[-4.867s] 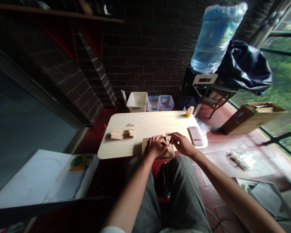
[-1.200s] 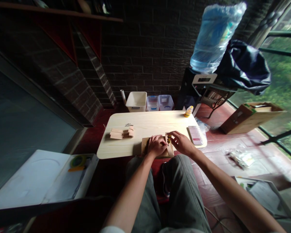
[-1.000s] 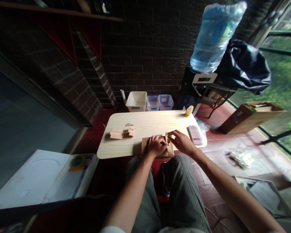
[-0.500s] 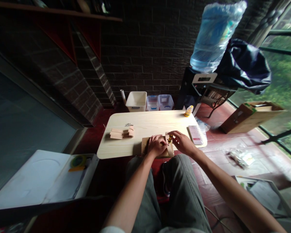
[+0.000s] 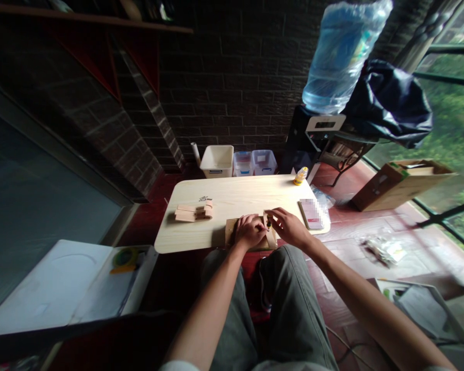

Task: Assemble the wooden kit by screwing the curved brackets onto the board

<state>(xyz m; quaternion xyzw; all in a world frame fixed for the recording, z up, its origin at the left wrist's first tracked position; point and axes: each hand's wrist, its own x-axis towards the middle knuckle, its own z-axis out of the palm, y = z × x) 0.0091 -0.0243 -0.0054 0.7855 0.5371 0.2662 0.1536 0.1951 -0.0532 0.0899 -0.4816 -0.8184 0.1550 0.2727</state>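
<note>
A flat wooden piece [image 5: 231,233] lies at the table's front edge. My left hand [image 5: 249,230] rests on top of it, pressing it, with its thumb and a finger near a small screwdriver. The yellow and black screwdriver [image 5: 269,222] stands upright over the right part of the wood. My right hand [image 5: 286,224] pinches its handle from the right. Its tip is too small to make out. Further left on the table sit light wooden pieces [image 5: 185,213], with some small dark metal parts [image 5: 205,199] behind them.
The pale table [image 5: 235,193] bears a yellow-based clear bottle [image 5: 300,176] at the back right and a phone-like flat object [image 5: 311,214] at the right edge. Bins [image 5: 217,161] stand behind it. An open white case [image 5: 139,288] is at the lower left.
The screwdriver and the fingers of my right hand have shifted slightly left. My left hand keeps its place on the wood.
</note>
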